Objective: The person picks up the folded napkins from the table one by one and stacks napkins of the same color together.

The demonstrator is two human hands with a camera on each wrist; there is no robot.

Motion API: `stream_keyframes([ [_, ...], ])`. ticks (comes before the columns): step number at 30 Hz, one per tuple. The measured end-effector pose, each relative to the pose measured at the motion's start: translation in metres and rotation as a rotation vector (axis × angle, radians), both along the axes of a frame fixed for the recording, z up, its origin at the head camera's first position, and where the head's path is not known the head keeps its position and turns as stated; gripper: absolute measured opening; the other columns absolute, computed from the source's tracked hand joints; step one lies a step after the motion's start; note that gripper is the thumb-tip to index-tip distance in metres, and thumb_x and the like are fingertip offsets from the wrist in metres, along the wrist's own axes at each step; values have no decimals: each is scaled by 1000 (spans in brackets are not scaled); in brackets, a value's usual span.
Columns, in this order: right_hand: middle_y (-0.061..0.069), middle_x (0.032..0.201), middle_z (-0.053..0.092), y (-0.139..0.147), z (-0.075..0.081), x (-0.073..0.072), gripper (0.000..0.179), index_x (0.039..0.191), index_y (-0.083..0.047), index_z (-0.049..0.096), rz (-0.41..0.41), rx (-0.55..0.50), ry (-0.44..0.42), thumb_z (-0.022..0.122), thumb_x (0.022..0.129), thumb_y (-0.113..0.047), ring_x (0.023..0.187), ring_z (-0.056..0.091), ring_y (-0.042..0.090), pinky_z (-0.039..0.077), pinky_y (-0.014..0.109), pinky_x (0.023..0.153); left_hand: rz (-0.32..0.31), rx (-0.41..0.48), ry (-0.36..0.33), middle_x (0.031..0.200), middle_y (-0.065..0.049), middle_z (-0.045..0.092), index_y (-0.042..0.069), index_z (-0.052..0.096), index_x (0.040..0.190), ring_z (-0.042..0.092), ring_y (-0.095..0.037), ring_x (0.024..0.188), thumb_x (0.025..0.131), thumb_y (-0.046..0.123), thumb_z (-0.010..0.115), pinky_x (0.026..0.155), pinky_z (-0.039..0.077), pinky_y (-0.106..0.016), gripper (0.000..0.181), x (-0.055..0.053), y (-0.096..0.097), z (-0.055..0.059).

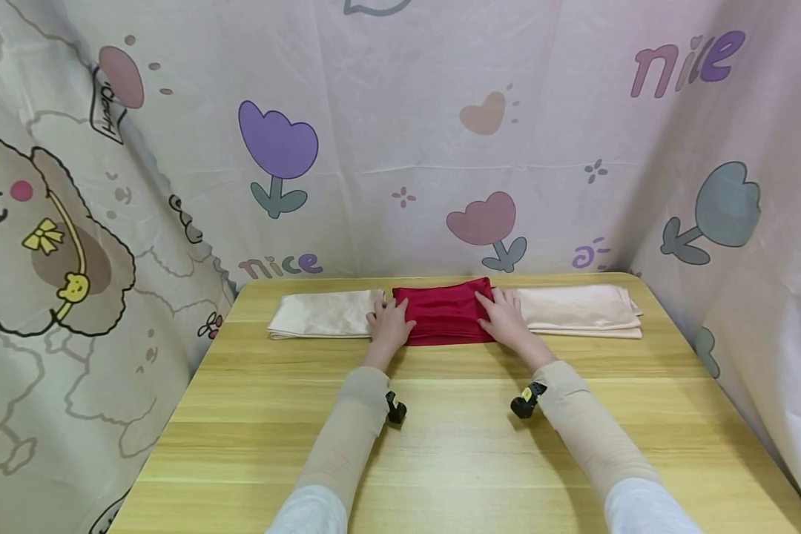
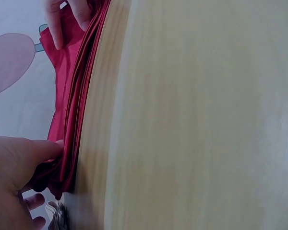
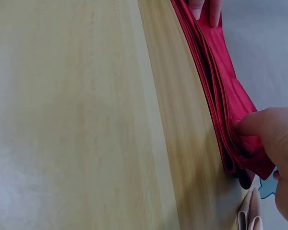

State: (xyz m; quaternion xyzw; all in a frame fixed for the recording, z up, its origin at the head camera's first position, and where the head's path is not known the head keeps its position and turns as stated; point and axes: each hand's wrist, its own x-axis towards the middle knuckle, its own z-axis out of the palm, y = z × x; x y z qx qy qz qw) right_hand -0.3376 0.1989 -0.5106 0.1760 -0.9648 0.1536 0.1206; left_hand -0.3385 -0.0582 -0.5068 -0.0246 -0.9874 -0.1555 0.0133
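Note:
A folded red satin cloth [image 1: 443, 315] lies near the table's far edge, its stacked layers showing in both wrist views. My left hand [image 1: 389, 324] grips its left end, with the thumb on the upper face and the other fingers around the side. At the opposite end, my right hand [image 1: 505, 319] holds the cloth the same way, thumb on top in the right wrist view and fingers partly hidden. The cloth's far right corner stands a little raised. Just left of it is a folded cream cloth [image 1: 327, 314], and on the right a folded pale pink cloth [image 1: 577, 309].
The wooden table [image 1: 454, 452] stretches from the cloths toward my body. Right behind its far edge hangs a printed curtain [image 1: 387, 148], which also encloses both sides. Small black cameras sit on both wrists.

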Motion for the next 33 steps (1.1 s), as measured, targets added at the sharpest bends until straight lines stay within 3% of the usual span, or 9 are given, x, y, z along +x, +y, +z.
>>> stream_keyframes([
  [7,28,136,42,-2,0,-1,60,142,-2,48,-66,-21,-127,67,89,-22,131,28,44,27,55,90,14,23,-38,157,-10,35,23,40,150,18,-36,146,94,40,61,101,29,-55,62,-1,-3,-2],
  [15,30,149,31,-3,-2,-1,64,147,-4,42,-120,-21,-237,61,91,-29,144,12,49,22,60,99,30,18,-65,159,-11,28,22,37,151,21,-36,142,95,41,59,101,28,-56,63,1,-2,0],
  [27,29,152,26,-4,-9,4,66,149,-4,37,-160,45,-249,52,94,-37,146,9,48,18,62,102,44,-41,-63,158,-13,28,21,41,149,23,-36,140,96,44,55,103,28,-55,60,4,-1,1],
  [33,27,154,22,-2,-11,7,65,152,-5,32,-169,97,-266,45,98,-40,147,7,45,16,63,105,26,-97,-48,162,-10,22,20,42,149,15,-35,147,97,46,53,108,25,-59,59,6,-2,1],
])
